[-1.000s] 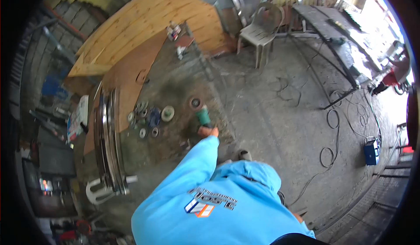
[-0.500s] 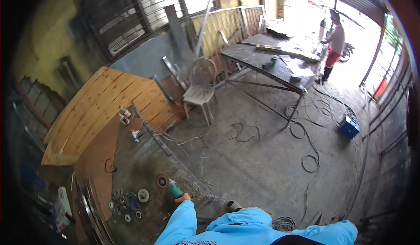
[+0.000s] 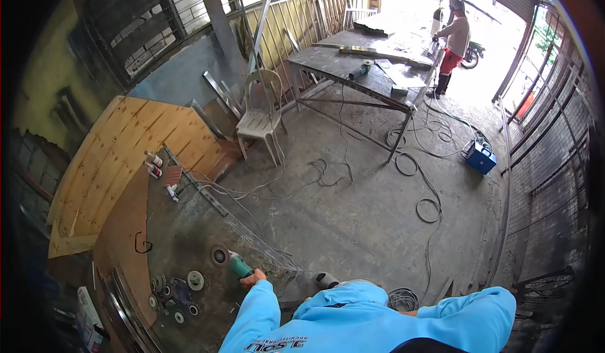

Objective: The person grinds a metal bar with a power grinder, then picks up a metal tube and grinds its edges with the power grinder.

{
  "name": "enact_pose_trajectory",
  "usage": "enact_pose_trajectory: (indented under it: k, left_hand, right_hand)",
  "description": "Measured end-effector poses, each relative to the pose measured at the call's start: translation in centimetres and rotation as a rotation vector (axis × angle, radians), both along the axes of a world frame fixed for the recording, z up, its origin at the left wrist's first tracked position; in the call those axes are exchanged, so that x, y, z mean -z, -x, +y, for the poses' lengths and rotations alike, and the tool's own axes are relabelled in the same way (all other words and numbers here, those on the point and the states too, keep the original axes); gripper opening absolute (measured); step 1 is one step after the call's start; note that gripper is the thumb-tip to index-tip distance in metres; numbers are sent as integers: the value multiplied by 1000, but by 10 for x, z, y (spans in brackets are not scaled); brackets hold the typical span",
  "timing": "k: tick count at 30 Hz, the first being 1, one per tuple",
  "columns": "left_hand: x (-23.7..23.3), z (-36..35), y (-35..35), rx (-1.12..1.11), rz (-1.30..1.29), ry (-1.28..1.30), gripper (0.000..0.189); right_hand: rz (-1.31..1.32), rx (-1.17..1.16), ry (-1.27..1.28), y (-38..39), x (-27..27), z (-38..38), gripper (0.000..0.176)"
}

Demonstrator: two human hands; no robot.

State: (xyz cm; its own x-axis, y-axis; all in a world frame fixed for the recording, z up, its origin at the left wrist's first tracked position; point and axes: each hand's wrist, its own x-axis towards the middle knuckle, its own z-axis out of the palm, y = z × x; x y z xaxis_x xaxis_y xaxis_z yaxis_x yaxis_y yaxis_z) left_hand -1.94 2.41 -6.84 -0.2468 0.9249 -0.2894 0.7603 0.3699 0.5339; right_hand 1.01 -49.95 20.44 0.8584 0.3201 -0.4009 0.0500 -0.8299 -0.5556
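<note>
Head-cam view, the only one here. The angle grinder (image 3: 239,266) lies low on a dusty grey work surface (image 3: 189,227), close in front of the person's blue hoodie. The left hand (image 3: 253,280) is closed around the tail end of its green body. It's small in the frame, so I can't make out the individual fingers. The right hand isn't visible at all. That sleeve goes off to the right and the hand is hidden, so I can't say whether it's open or closed.

The grinder's long axis runs from the hand up and to the left, with the disc (image 3: 219,255) at the far end, pointing away from the person toward the wooden boards (image 3: 120,164). The disc looks to be on or just above the surface, but I can't tell which.

My guess is it's rigid, fairly heavy and front-loaded, since the weight sits in the head. The green barrel is the place to grip it, well back from the disc, which is brittle and is the part to keep clear of.

A bunch of loose discs (image 3: 173,293) lies just to the left of the grinder. Well apart from all this are a white plastic chair (image 3: 258,123), a metal bench (image 3: 353,69), cables (image 3: 428,211) on the floor, a blue box (image 3: 480,159), and another person (image 3: 450,38) standing at the far end of the bench.
</note>
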Motion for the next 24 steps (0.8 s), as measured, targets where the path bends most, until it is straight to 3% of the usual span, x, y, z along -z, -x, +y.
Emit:
enact_pose_trajectory:
  k: [4, 10, 24]
  left_hand:
    - [-6, -2, 1, 12, 1, 15, 76]
    - [21, 6, 1, -11, 52, -63, 79]
    - [10, 6, 1, -11, -20, -21, 81]
  right_hand:
    - [-9, 5, -6, 11, 0, 6, 26]
    - [-32, 36, -38, 25, 4, 17, 25]
    - [-59, 112, -83, 55, 12, 26, 24]
